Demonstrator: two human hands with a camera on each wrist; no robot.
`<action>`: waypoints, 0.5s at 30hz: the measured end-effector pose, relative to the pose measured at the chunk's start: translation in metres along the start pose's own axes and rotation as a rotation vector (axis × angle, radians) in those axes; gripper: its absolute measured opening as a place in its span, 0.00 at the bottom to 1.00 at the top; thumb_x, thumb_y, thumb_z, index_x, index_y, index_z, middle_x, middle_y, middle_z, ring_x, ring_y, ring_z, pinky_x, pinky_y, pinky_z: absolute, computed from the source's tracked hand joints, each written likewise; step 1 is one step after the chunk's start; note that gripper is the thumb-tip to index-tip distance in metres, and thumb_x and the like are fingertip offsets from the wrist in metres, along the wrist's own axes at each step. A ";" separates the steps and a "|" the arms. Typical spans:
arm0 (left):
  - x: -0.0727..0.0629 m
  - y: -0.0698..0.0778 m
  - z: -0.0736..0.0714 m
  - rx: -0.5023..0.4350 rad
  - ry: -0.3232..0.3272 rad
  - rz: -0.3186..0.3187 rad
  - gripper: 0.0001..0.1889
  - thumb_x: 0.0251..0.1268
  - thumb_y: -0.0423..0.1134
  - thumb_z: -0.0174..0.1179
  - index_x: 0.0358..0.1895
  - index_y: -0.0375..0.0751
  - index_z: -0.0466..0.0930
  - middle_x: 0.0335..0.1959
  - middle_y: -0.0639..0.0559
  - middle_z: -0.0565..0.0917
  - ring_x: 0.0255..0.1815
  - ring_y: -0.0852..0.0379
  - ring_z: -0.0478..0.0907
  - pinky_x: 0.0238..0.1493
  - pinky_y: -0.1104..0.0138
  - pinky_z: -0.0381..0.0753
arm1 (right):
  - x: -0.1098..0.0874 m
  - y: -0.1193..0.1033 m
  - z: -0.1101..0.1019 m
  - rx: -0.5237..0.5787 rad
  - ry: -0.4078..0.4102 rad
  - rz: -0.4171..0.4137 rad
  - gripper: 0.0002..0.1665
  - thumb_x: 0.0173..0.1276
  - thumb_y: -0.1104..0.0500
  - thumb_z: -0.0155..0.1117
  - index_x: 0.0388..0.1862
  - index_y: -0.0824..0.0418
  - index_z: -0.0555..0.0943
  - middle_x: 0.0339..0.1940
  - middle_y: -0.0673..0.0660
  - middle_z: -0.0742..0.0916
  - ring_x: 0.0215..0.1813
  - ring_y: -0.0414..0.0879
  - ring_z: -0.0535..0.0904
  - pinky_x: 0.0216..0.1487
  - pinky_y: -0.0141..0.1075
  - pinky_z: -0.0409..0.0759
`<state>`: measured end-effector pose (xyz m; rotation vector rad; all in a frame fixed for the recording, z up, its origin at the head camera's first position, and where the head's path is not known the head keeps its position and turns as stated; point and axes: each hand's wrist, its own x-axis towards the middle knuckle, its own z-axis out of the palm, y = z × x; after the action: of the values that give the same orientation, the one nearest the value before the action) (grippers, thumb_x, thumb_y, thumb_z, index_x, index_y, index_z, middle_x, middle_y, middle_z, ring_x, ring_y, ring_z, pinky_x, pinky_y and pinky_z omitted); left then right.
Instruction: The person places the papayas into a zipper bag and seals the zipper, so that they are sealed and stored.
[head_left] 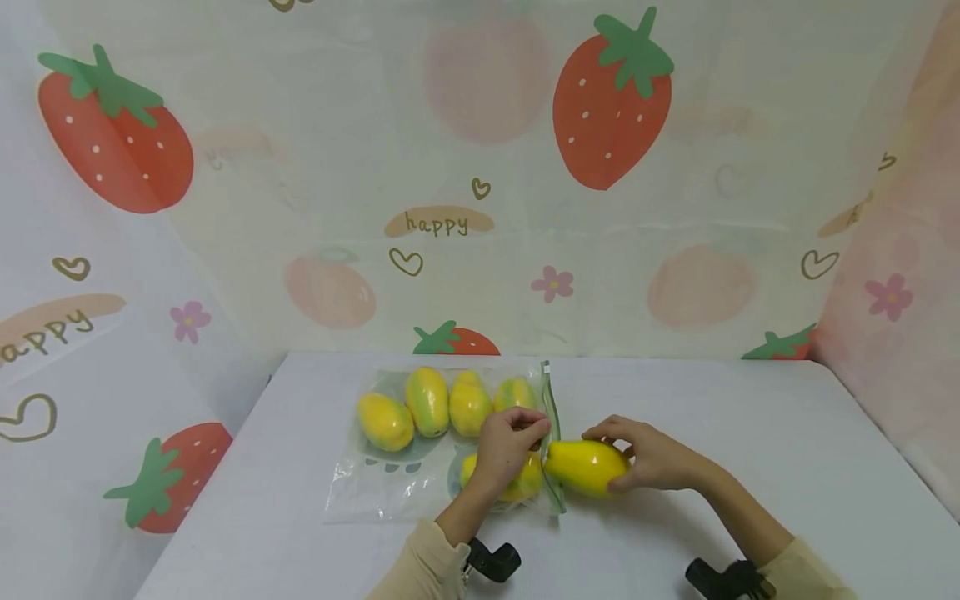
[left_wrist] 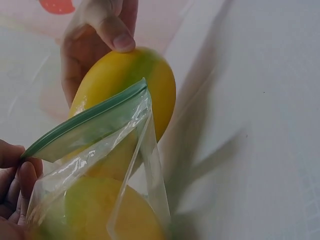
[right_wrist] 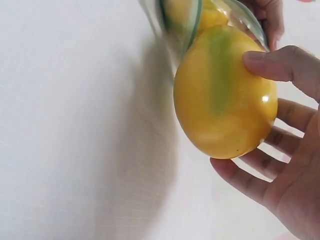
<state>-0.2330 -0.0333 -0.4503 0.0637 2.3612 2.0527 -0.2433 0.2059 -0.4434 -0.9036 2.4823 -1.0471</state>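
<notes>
A clear zip bag (head_left: 420, 492) with a green zip edge (left_wrist: 85, 117) lies on the table, its mouth facing right. Several yellow-green papayas (head_left: 427, 402) are inside it. My left hand (head_left: 504, 450) pinches the bag's green edge between thumb and fingers, lifting the mouth open. My right hand (head_left: 656, 454) holds another papaya (head_left: 588, 467) by its wide end, thumb on one side and fingers round the other. This papaya's narrow end is at the bag's mouth, as the right wrist view shows with the papaya (right_wrist: 225, 100) overlapping the opening. Part of the papaya nearest my left hand is hidden by that hand.
The white table (head_left: 787, 442) extends to both sides of the bag. Behind it hangs a pale curtain (head_left: 517, 200) printed with strawberries, and similar printed sheets stand at left and right. A black wrist camera (head_left: 495, 561) is strapped on each forearm.
</notes>
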 end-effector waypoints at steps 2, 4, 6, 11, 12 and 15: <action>0.000 0.000 0.000 -0.005 0.001 -0.001 0.10 0.63 0.37 0.64 0.40 0.33 0.86 0.32 0.44 0.86 0.27 0.63 0.77 0.35 0.70 0.84 | 0.002 -0.001 -0.003 0.004 -0.007 -0.003 0.36 0.49 0.56 0.74 0.61 0.58 0.76 0.56 0.54 0.81 0.54 0.49 0.75 0.54 0.49 0.80; 0.001 0.001 0.000 -0.009 0.002 -0.005 0.09 0.64 0.37 0.64 0.40 0.33 0.86 0.32 0.45 0.86 0.27 0.62 0.78 0.35 0.70 0.84 | 0.004 -0.002 -0.005 0.014 -0.014 -0.008 0.36 0.50 0.56 0.74 0.60 0.58 0.76 0.56 0.54 0.82 0.54 0.48 0.75 0.54 0.48 0.80; 0.002 0.002 0.001 -0.010 0.004 -0.007 0.09 0.64 0.37 0.64 0.40 0.33 0.86 0.32 0.45 0.86 0.27 0.63 0.78 0.35 0.70 0.84 | 0.006 -0.003 -0.006 0.022 -0.017 -0.010 0.35 0.50 0.57 0.73 0.60 0.58 0.76 0.56 0.55 0.82 0.54 0.48 0.75 0.54 0.46 0.80; 0.001 0.005 0.002 -0.025 0.006 -0.001 0.09 0.64 0.37 0.64 0.39 0.33 0.86 0.31 0.45 0.86 0.25 0.63 0.77 0.33 0.72 0.83 | 0.012 -0.007 -0.006 0.021 -0.023 -0.018 0.34 0.51 0.57 0.73 0.60 0.58 0.77 0.55 0.55 0.82 0.54 0.48 0.74 0.53 0.42 0.79; 0.001 0.006 0.002 -0.030 0.007 0.002 0.09 0.63 0.37 0.64 0.39 0.32 0.86 0.31 0.45 0.86 0.25 0.63 0.77 0.32 0.72 0.83 | 0.014 -0.008 -0.005 0.020 -0.021 -0.021 0.34 0.51 0.57 0.73 0.60 0.58 0.77 0.55 0.55 0.82 0.54 0.49 0.74 0.53 0.42 0.78; 0.001 0.007 0.003 -0.044 0.008 -0.004 0.09 0.63 0.36 0.64 0.39 0.31 0.85 0.30 0.46 0.85 0.25 0.62 0.76 0.31 0.72 0.81 | 0.018 -0.009 -0.002 0.026 -0.008 -0.036 0.34 0.52 0.57 0.73 0.60 0.60 0.77 0.55 0.56 0.82 0.55 0.50 0.74 0.54 0.42 0.78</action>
<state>-0.2334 -0.0295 -0.4438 0.0503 2.3177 2.1066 -0.2545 0.1902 -0.4358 -0.9455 2.4488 -1.0826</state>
